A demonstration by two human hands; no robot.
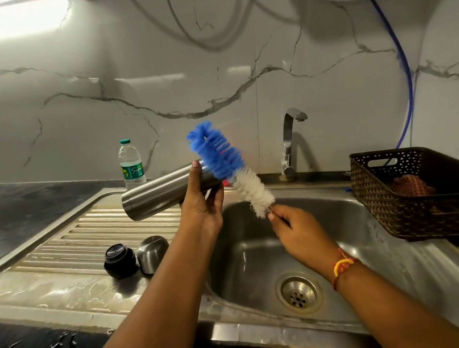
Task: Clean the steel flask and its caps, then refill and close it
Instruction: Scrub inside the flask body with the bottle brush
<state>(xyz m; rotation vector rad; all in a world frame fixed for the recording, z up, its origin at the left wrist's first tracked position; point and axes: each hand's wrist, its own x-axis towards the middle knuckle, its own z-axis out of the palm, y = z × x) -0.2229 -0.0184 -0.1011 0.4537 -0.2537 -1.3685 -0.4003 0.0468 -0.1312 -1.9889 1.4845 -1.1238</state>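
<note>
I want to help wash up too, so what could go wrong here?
The left hand grips the steel flask near its mouth only, tilted; it might slip and bang onto the drainboard. The right hand pinches the bottle brush just at its handle end, so it may wobble and flick drops. The steel cap and black cap sit close by the left forearm and could get knocked into the sink.

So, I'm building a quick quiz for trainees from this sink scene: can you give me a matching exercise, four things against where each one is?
Things:
1 steel flask
2 bottle brush
3 black cap
4 checked cloth

Places:
A in the brown basket
B on the drainboard
C in the left hand
D in the right hand

Pairs: 1-C, 2-D, 3-B, 4-A
</note>
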